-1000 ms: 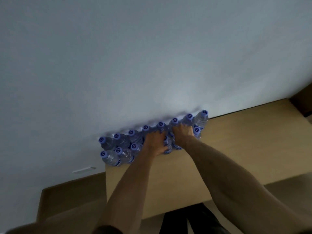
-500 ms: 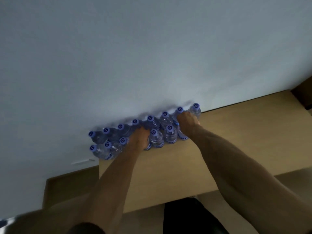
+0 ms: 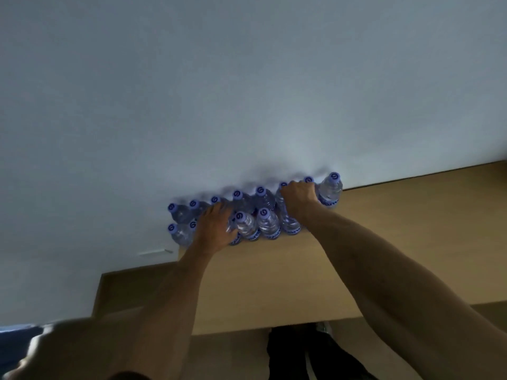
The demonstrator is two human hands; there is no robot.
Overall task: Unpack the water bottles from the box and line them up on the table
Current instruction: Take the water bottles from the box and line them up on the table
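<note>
Several clear water bottles with blue caps stand in two rows at the back left of the light wooden table, against the white wall. My left hand is curled over the top of a front-row bottle whose cap is hidden. To its right stand two free front-row bottles. My right hand grips the top of the front row's rightmost bottle. The end bottle of the back row stands just right of that hand. The box is out of view.
The white wall rises directly behind the bottles. The table's left edge falls just below the leftmost bottles. A lower wooden surface lies to the left. My dark trousers and shoes show below the table's front edge.
My hands have spread apart: the left moved left along the front row, the right moved right and back. Two front-row bottles now stand free between them.
</note>
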